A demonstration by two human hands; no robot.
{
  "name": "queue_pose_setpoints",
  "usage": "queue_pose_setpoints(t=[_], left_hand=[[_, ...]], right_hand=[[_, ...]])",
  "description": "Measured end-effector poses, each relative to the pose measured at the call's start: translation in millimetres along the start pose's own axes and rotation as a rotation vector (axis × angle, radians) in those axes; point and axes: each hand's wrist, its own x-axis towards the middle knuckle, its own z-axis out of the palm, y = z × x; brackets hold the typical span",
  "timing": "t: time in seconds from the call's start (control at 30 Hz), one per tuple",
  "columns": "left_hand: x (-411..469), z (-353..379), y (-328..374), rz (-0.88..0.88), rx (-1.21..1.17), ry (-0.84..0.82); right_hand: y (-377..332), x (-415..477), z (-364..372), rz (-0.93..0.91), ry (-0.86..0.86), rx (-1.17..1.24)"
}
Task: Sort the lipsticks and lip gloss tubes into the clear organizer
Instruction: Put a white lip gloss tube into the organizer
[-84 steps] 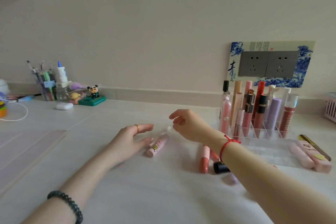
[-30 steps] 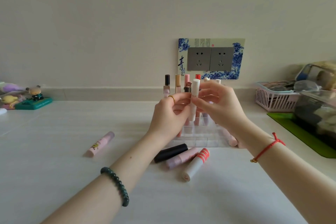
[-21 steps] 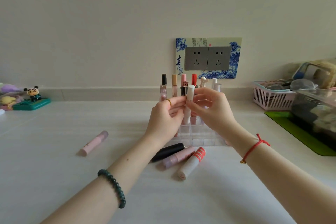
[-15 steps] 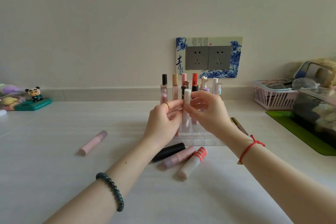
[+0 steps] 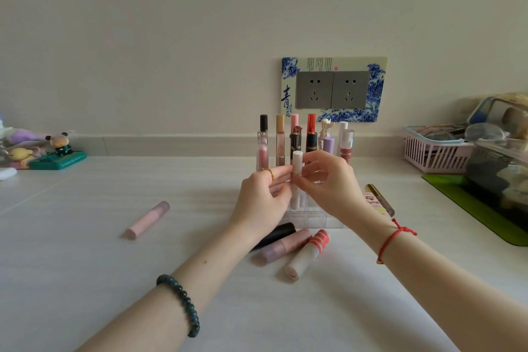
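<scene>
Lower than half a second ago, the white tube (image 5: 297,158) stands upright, pinched at mid-length between the fingertips of the left hand (image 5: 261,200) and right hand (image 5: 328,183). Its cap is above the pinch and its base is down among the near rows of the clear organizer (image 5: 314,216). Just nearer lie a black tube (image 5: 281,231), a mauve tube (image 5: 285,247) and a coral-capped tube (image 5: 307,256). A pink tube (image 5: 148,220) lies well apart to the left.

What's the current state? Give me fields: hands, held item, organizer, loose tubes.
left hand: pinches the white tube
right hand: pinches the same tube
white tube: upright, lower end down among the front cells; seated or not, cannot tell
clear organizer: back rows hold upright tubes
loose in front: black tube, mauve tube, coral-capped tube
loose far left: pink tube
loose right: gold-capped tube
</scene>
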Motion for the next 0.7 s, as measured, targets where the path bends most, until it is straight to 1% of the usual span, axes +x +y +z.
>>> queue_pose_setpoints(t=[0.7], left_hand=[[-6.7, -8.2, 8.7, -0.039, 0.009, 0.015]], right_hand=[[-1.0, -2.1, -0.3, 0.028, -0.012, -0.034]])
